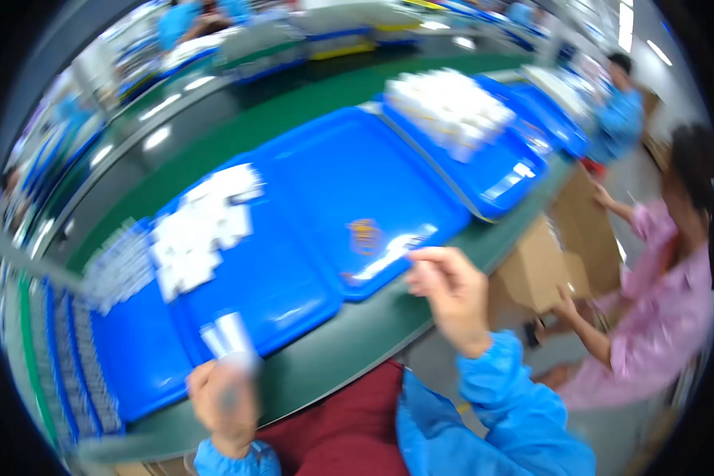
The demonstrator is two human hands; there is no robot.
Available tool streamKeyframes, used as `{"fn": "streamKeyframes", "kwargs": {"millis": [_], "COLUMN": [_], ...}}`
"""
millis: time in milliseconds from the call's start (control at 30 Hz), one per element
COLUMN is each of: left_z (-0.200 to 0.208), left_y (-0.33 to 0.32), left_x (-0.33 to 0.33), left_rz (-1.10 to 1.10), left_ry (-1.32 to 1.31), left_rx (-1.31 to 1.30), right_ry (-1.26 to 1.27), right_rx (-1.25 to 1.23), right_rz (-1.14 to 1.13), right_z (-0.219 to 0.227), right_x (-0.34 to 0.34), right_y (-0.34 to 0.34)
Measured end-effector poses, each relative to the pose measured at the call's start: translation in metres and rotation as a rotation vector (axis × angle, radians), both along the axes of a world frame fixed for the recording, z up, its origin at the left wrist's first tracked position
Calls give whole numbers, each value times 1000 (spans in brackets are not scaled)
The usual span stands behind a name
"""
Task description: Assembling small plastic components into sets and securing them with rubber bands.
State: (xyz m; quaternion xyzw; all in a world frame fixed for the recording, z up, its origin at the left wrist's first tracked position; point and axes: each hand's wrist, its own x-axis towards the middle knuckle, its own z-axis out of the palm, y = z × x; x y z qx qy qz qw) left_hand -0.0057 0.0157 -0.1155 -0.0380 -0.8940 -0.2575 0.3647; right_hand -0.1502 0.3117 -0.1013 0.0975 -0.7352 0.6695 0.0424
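Observation:
My left hand (224,401) is closed at the table's front edge, gripping a white flat-looking piece (230,337) that is smeared by motion. Several similar white pieces (194,238) lie in a loose cluster on the blue tray (270,293) beyond it. My right hand (452,293) hovers by the near edge of the middle blue tray (341,166), its fingertips pinched together. Whatever may be between those fingertips is too small to make out. Small orange-brown items (363,236) lie on that middle tray, just ahead of my right hand.
White items in rows (448,107) fill a blue tray at the right. Clear-looking parts (119,266) sit on a tray at the far left, near stacked trays (75,365). A person in pink (658,309) handles a cardboard box (543,266) at my right. A green conveyor belt (214,147) runs behind.

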Motion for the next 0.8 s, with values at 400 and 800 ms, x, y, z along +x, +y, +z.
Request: {"fn": "streamKeyframes", "kwargs": {"millis": [400, 800], "left_z": [-8, -7], "left_y": [-16, -23], "left_x": [8, 23], "left_rz": [74, 165], "left_ry": [16, -77], "left_rx": [89, 151], "right_ry": [710, 938], "right_rx": [703, 1052], "right_rz": [477, 394], "right_z": [24, 1], "right_x": [-104, -109], "right_y": [-152, -199]}}
